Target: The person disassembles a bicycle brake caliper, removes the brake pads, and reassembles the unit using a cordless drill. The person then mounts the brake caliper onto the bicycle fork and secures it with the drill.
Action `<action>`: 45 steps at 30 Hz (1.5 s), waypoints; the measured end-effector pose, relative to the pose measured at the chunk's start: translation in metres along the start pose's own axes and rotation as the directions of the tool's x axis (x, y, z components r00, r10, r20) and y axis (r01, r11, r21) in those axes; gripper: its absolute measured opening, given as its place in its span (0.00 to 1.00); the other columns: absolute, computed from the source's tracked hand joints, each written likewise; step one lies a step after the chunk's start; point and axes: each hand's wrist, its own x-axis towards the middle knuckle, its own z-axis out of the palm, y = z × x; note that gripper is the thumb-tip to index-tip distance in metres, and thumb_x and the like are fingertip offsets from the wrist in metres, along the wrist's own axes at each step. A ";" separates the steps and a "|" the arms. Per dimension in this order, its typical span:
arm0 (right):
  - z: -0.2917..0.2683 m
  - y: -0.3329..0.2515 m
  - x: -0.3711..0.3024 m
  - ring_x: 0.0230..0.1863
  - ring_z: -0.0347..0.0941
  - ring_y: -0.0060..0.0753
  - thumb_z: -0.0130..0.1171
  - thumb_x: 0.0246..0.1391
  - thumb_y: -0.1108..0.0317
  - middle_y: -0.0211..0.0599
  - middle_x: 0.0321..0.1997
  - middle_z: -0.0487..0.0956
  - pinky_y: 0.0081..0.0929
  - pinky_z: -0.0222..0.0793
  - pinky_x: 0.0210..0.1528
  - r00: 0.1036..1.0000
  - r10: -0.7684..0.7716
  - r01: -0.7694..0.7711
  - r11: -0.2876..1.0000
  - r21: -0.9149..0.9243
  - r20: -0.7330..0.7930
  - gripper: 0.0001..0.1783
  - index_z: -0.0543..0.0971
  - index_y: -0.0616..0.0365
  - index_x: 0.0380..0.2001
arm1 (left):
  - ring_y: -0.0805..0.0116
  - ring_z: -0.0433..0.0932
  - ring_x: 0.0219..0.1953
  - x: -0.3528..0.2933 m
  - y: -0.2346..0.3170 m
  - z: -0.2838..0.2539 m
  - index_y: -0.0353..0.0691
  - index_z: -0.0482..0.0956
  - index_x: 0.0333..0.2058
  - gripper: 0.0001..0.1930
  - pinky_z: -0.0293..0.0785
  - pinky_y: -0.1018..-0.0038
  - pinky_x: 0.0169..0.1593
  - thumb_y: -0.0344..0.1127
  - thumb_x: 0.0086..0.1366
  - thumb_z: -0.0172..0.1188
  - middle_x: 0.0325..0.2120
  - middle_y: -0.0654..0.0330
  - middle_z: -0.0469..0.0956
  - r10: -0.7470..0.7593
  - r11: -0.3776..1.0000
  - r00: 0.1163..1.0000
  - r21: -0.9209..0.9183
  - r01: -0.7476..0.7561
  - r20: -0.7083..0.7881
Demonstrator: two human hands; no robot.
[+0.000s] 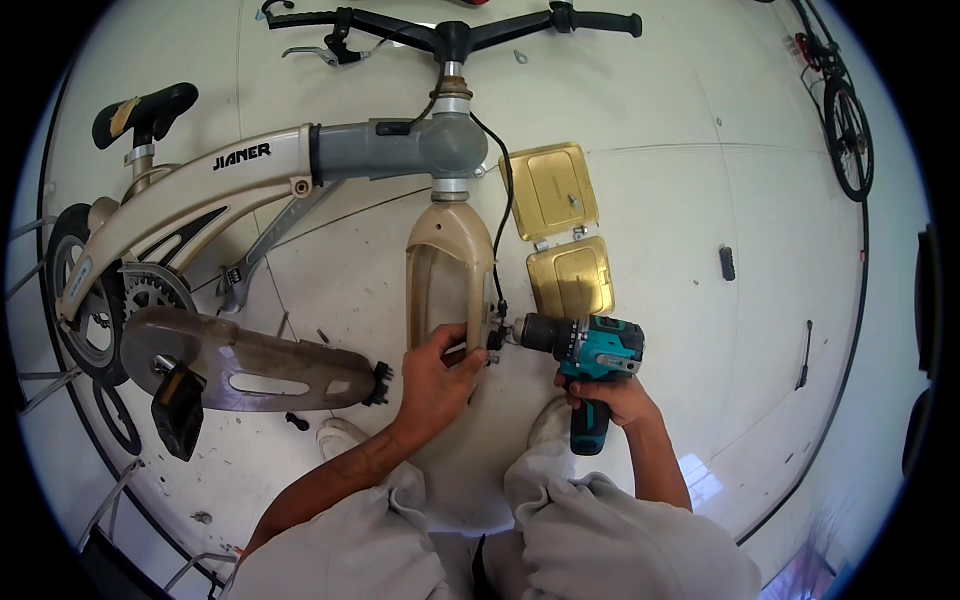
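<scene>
A beige bicycle fork (424, 285) points toward me below the grey head of the bicycle frame (380, 150). My left hand (440, 385) is closed around the lower end of its right leg, fingers touching the small brake part (494, 338) there. In my right hand (618, 398) is a teal and black cordless drill (600, 348), held by its grip. The drill's chuck points left and its tip meets the brake part; what bit it carries is too small to tell. A black cable (510, 195) runs from the handlebar (490, 32) down to that part.
An open gold tin box (550, 190) lies right of the fork. The brown chain cover (260, 365) with a black pedal (178, 412) reaches in from the left. A black block (727, 263) and a thin tool (805, 355) lie on the floor; another bicycle (845, 120) stands far right.
</scene>
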 end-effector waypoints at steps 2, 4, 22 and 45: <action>-0.004 -0.002 0.001 0.29 0.74 0.27 0.63 0.46 0.78 0.37 0.36 0.81 0.26 0.74 0.34 1.000 0.000 0.000 1.000 -0.013 0.010 0.17 0.77 0.60 0.43 | 0.69 0.79 0.44 -0.001 0.003 0.002 0.26 0.73 0.45 0.13 0.76 0.75 0.50 0.22 0.62 0.59 0.40 0.54 0.79 -0.012 1.000 1.000 -0.003 0.012 -0.008; -0.006 -0.003 0.002 0.29 0.75 0.27 0.63 0.47 0.78 0.37 0.37 0.81 0.26 0.75 0.34 1.000 -0.001 0.002 1.000 -0.015 0.030 0.17 0.77 0.60 0.43 | 0.70 0.79 0.44 -0.002 0.004 0.003 0.26 0.73 0.45 0.13 0.76 0.75 0.50 0.22 0.62 0.59 0.40 0.54 0.79 -0.018 0.999 1.000 -0.031 0.018 -0.018; -0.005 -0.024 0.005 0.32 0.76 0.26 0.63 0.46 0.80 0.37 0.36 0.82 0.26 0.76 0.35 0.998 -0.042 0.051 0.980 -0.191 0.052 0.17 0.77 0.60 0.42 | 0.70 0.78 0.45 0.001 -0.005 0.008 0.28 0.73 0.44 0.12 0.76 0.75 0.50 0.22 0.61 0.60 0.40 0.56 0.79 -0.017 1.000 0.999 -0.008 0.017 -0.039; -0.006 -0.037 0.011 0.32 0.75 0.25 0.64 0.44 0.80 0.34 0.33 0.80 0.25 0.74 0.34 0.996 -0.041 0.066 0.946 -0.317 0.084 0.15 0.78 0.60 0.38 | 0.74 0.79 0.41 0.001 -0.008 0.007 0.28 0.75 0.42 0.12 0.76 0.77 0.46 0.20 0.59 0.62 0.38 0.57 0.81 -0.052 0.989 0.997 -0.142 0.044 -0.054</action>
